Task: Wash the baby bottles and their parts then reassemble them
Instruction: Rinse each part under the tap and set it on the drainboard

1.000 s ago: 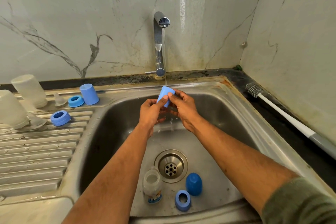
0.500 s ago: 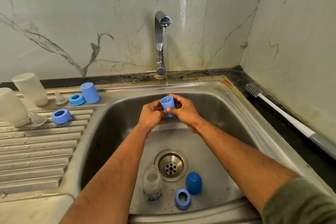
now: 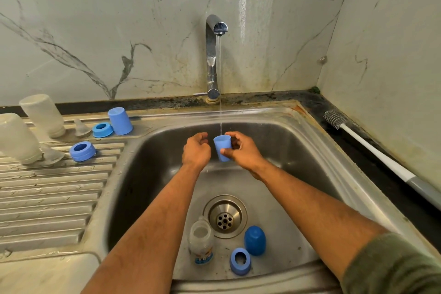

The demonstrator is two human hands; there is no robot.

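Observation:
My right hand (image 3: pixel 241 150) grips a light blue bottle cap (image 3: pixel 222 147) mouth up under the thin water stream from the tap (image 3: pixel 213 55). Just left of the cap, my left hand (image 3: pixel 196 150) hovers with curled fingers and holds nothing. On the sink floor lie a clear bottle (image 3: pixel 201 240), a dark blue cap (image 3: pixel 254 240) and a blue collar ring (image 3: pixel 240 261). On the drainboard stand two upturned bottles (image 3: pixel 43 114) (image 3: pixel 16 138), two clear teats (image 3: pixel 81 124) (image 3: pixel 51 154), two blue rings (image 3: pixel 102 129) (image 3: pixel 82 151) and another blue cap (image 3: pixel 120 120).
The steel sink basin (image 3: pixel 298 150) has a drain (image 3: pixel 224 216) in the middle. A white-handled bottle brush (image 3: pixel 372 150) lies on the dark counter at the right, along the wall. The ridged drainboard (image 3: pixel 47 198) takes up the left side.
The blue cap was turned from tilted to mouth up under the stream. My left hand let go of it and drew a little to the left; my right hand alone holds it now.

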